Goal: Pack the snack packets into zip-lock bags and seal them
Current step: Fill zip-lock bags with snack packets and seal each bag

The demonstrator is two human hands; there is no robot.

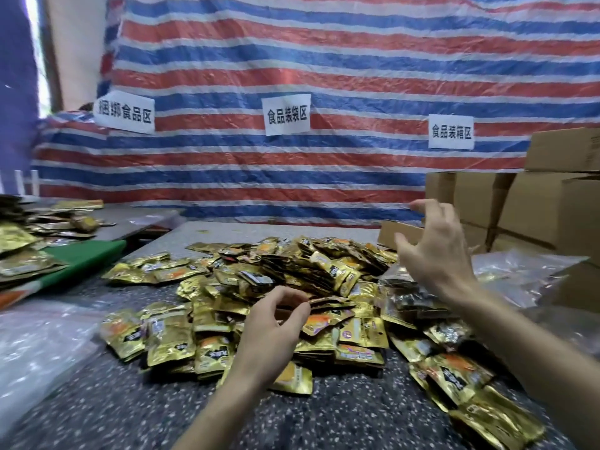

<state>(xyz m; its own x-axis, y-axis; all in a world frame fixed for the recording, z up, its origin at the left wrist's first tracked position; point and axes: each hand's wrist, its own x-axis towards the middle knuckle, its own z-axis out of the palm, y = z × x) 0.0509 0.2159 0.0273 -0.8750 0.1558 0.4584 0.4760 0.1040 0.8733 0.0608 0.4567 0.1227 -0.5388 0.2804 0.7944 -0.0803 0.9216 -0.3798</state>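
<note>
Heap of gold foil snack packets (292, 274) across the middle of the speckled grey table (113, 410), spilling toward its near right corner. Left grip (269, 323) down on the near side of the heap, thumb and forefinger curled into a narrow ring at a packet's edge; pinching or merely touching, impossible to tell. Right grip (435, 254) raised above the right side of the heap, fingers spread and loosely bent, holding nothing. Just below it, lying on the packets, a clear plastic zip-lock bag (409, 302), seemingly with a few packets already inside, mouth hidden from view.

Probably mid-load, with most of the job left. To do it well: gather a small, squared-up stack rather than loose singles. Bring the right grip down to hold the bag's mouth wide. Slide the stack in flat, edge first. Keep foil corners off the zip track, press out spare air, then pinch along the whole seal from one end to the other.
</note>
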